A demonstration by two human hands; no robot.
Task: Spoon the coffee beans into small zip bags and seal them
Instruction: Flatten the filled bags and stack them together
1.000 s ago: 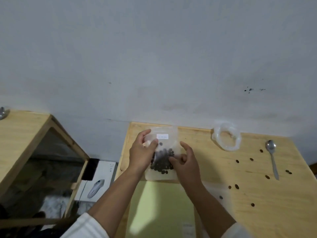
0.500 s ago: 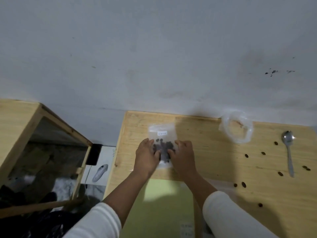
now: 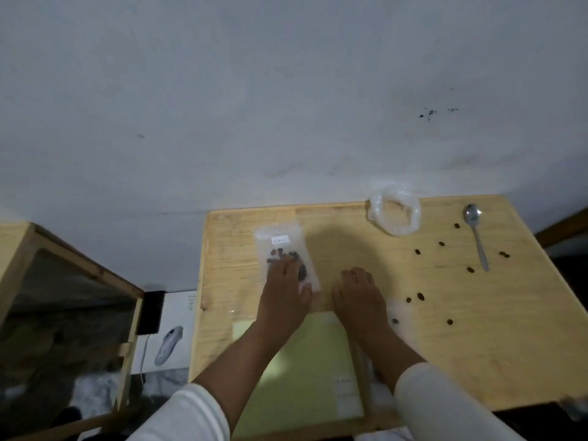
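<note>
A small clear zip bag with dark coffee beans and a white label lies flat on the wooden table. My left hand rests palm down on the bag's near half, fingers spread over the beans. To its right, my right hand lies flat on the bare table, off the bag. A metal spoon lies at the far right. Several loose coffee beans are scattered on the table between my right hand and the spoon.
A crumpled clear plastic bag sits at the table's far edge. A pale green sheet lies under my forearms. A wooden frame stands to the left, with a white box on the floor between it and the table.
The bag went from held upright in both hands to lying flat on the table. My right hand has slid off it to the right; my left hand stays pressed on it.
</note>
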